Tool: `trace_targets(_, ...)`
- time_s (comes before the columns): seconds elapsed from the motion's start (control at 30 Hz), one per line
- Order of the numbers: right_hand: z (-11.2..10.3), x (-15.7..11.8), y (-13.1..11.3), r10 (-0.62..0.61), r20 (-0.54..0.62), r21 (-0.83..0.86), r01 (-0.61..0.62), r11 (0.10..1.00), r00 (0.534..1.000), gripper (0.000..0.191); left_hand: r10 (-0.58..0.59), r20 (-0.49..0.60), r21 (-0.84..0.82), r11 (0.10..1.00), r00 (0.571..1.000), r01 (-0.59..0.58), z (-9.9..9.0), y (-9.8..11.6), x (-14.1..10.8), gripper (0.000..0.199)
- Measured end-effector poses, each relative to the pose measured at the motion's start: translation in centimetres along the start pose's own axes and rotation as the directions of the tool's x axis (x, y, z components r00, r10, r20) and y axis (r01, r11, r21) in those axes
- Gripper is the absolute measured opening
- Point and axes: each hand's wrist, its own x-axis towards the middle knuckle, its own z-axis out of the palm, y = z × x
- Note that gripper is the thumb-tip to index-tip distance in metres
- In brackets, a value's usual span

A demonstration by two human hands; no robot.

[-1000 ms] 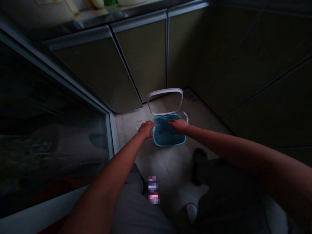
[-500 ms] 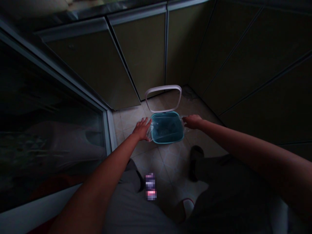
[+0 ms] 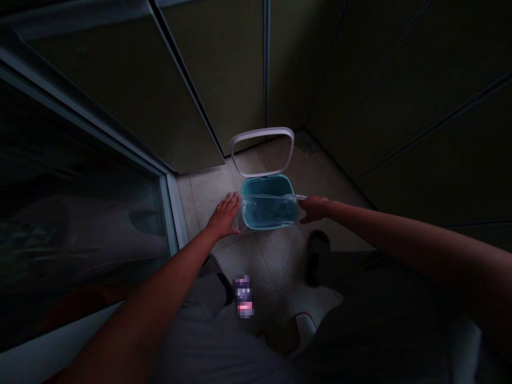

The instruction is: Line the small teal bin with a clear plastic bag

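A clear plastic bag (image 3: pixel 267 205) is stretched across the mouth of a blue-green trash bin (image 3: pixel 269 229) on the floor. My left hand (image 3: pixel 224 214) is at the bin's left side, its fingers spread and the thumb apart, touching the bag's edge. On the other side, my right hand (image 3: pixel 314 207) has its fingers closed on the bag's edge. The bin's pale rim frame (image 3: pixel 262 130) stands tilted up behind the opening. Through the film the inside of the bin shows dimly.
Cabinet doors (image 3: pixel 224 80) stand behind the bin, with more panels (image 3: pixel 420 128) to the right. A glass door's frame (image 3: pixel 172 208) runs along the left. A small blurred object (image 3: pixel 244 296) lies on the tiled floor (image 3: pixel 256 256) near my feet.
The bag's far edge has been drawn toward me, leaving the back of the bin's mouth uncovered. Both hands still hold the bag out sideways. My view has tipped slightly downward.
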Motion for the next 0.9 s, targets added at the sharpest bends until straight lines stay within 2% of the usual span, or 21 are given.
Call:
trace_targets(0.1, 1.1, 0.4, 0.1, -0.018, 0.037, 0.008, 0.018, 1.000, 0.999, 0.078, 0.006, 0.002, 0.003, 1.000, 1.000, -0.006, 0.8, -0.4, 0.0, 0.146)
trace_targets(0.2, 1.0, 1.0, 0.2, -0.012, 0.045, -0.002, 0.012, 1.000, 0.999, 0.074, -0.011, 0.013, -0.019, 1.000, 1.000, 0.011, 1.0, -0.9, 0.5, 0.146)
trace_targets(0.43, -0.4, 3.4, 1.4, 0.003, -0.072, 0.073, 0.003, 0.997, 0.997, 0.045, -0.160, 0.002, -0.166, 0.973, 0.987, 0.158, 0.9, -3.3, 3.5, 0.148)
trace_targets(0.5, -0.7, 4.2, 1.9, 0.016, -0.096, 0.102, -0.006, 0.995, 0.995, 0.037, -0.194, 0.002, -0.230, 0.955, 0.981, 0.189, 0.9, -4.1, 4.5, 0.140)
trace_targets(0.63, -1.6, 5.5, 2.5, 0.083, -0.165, 0.252, -0.039, 0.967, 0.983, 0.040, -0.245, -0.040, -0.364, 0.906, 0.969, 0.214, 1.0, -4.9, 6.4, 0.100)
trace_targets(0.73, -2.3, 6.1, 2.5, 0.187, -0.188, 0.415, -0.094, 0.905, 0.964, 0.045, -0.373, -0.065, -0.497, 0.816, 0.925, 0.294, 1.1, -4.8, 7.8, 0.076)
trace_targets(0.83, -2.8, 6.4, 2.4, 0.274, -0.178, 0.557, -0.133, 0.820, 0.945, 0.045, -0.537, -0.041, -0.656, 0.651, 0.842, 0.383, 1.2, -4.6, 9.2, 0.057)
trace_targets(0.9, -2.9, 6.6, 2.4, 0.291, -0.186, 0.610, -0.122, 0.783, 0.938, 0.044, -0.607, -0.024, -0.720, 0.561, 0.795, 0.407, 1.3, -4.7, 10.2, 0.044)
